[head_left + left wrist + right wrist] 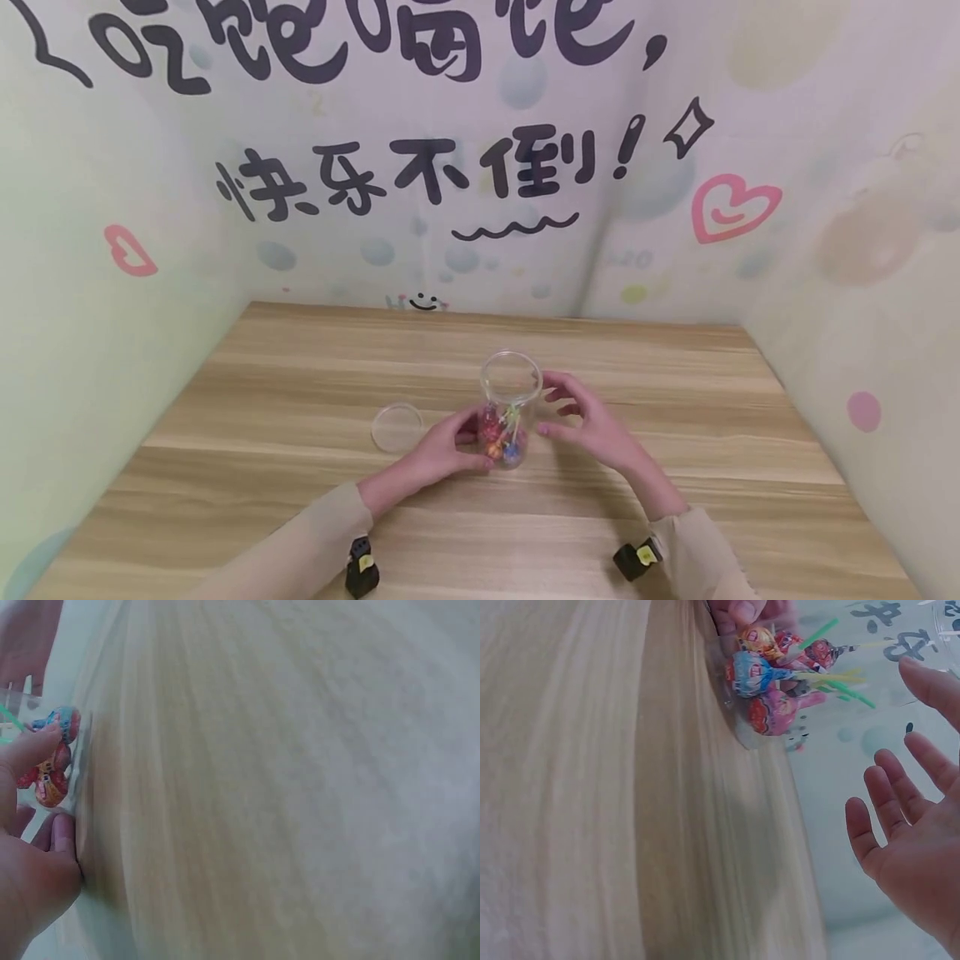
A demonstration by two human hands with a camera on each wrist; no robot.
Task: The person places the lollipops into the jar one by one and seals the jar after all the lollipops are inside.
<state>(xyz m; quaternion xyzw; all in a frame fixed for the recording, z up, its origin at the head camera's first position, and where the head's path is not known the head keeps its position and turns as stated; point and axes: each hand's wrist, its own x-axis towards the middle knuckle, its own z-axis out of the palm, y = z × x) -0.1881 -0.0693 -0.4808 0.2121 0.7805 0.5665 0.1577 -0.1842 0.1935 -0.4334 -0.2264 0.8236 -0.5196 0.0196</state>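
Observation:
A clear plastic jar (482, 379) stands upright on the wooden table, its round mouth uncovered. Several wrapped lollipops (495, 437) lie at its bottom, sticks pointing up; the right wrist view shows a blue lollipop (751, 673), a pink one (772, 716) and an orange one (757, 641). My left hand (447, 447) holds the jar low on its left side, thumb across the front, other fingers partly hidden behind it. On the opposite side my right hand (592, 423) is spread beside the jar, fingers loosely bent and nothing in them.
A round clear lid (397, 427) lies flat on the table (300, 517), left of the jar and close to the left forearm. Printed wall sheets (420, 250) enclose the table at the back and both sides. Small black devices (362, 568) sit at both wrists.

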